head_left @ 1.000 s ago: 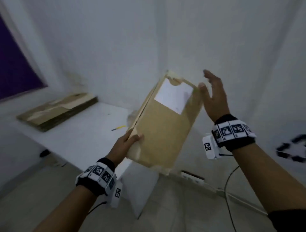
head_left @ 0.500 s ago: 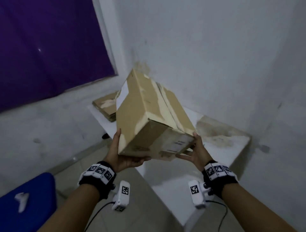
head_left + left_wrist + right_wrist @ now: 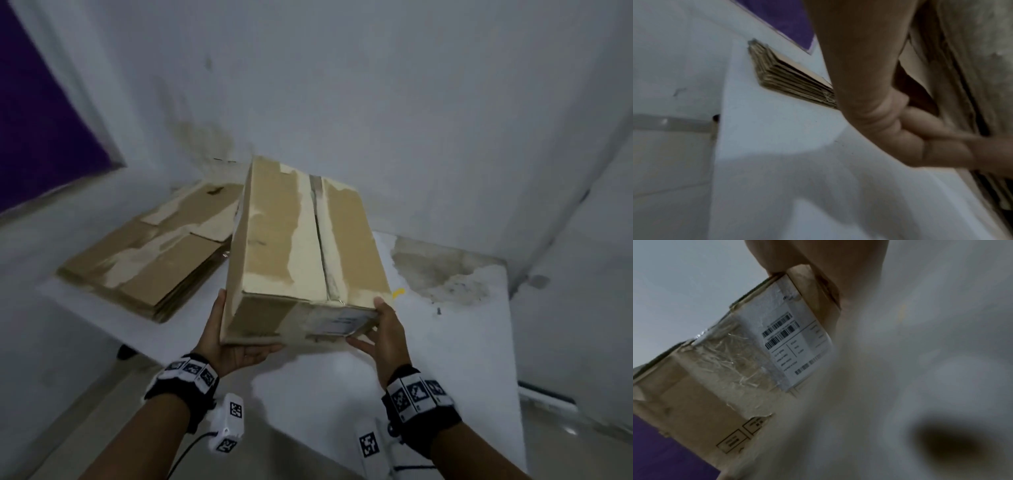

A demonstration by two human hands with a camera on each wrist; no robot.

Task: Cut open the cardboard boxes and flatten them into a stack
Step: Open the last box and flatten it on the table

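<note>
I hold a closed cardboard box (image 3: 291,246) in both hands, tilted, just above the white table (image 3: 445,359). Its top flaps meet in a taped seam that runs away from me. My left hand (image 3: 239,339) grips the near left bottom corner, thumb up the side and fingers underneath. My right hand (image 3: 371,325) holds the near right corner, thumb on the top edge and fingers below. In the right wrist view the near end of the box (image 3: 694,394) carries a shipping label (image 3: 795,344) and clear tape. A stack of flattened boxes (image 3: 147,253) lies on the table's far left.
A small yellow object (image 3: 398,293) peeks out on the table just right of the box; most of it is hidden. White walls close in behind and to the right. A purple panel (image 3: 41,120) is on the left wall. The stack's edge (image 3: 789,79) shows in the left wrist view.
The box has come down over the table and turned its taped top upward. My right hand, off the box a second ago, now holds the near right corner.
</note>
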